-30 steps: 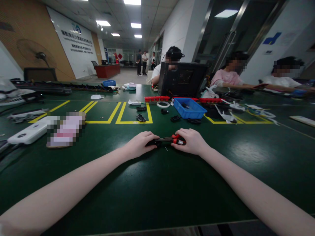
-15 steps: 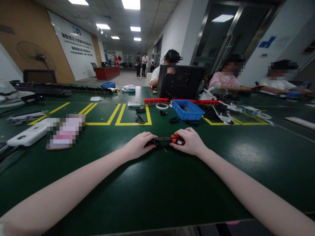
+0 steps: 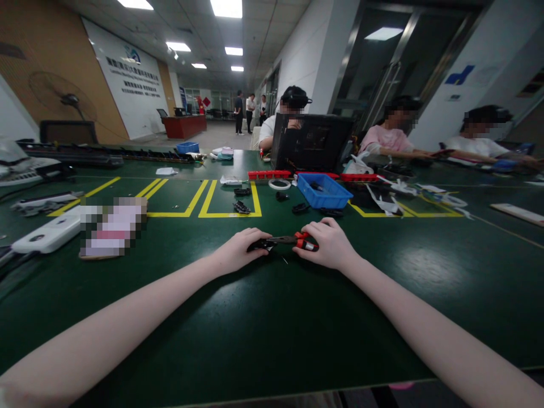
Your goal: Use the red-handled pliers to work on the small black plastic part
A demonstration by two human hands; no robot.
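My right hand (image 3: 329,245) is closed around the red handles of a pair of needle-nose pliers (image 3: 285,239). Their dark jaws point left and meet a small black part (image 3: 260,244). Fingers and thumb of my left hand (image 3: 241,249) pinch that part, covering much of it, so its kind cannot be made out. Both hands rest low over the green table (image 3: 272,328). Just below the jaws a thin pale sliver (image 3: 285,260) shows against the tabletop.
Beyond my hands stands a blue bin (image 3: 323,191) with dark items inside. Black parts (image 3: 242,207) lie by yellow tape lines. A white power strip (image 3: 53,231) and a blurred flat object (image 3: 114,229) are on the left. Across the table, people sit near a black case (image 3: 312,141).
The pliers and the black part have barely shifted; both hands keep their hold. The pale sliver sits almost where it was.
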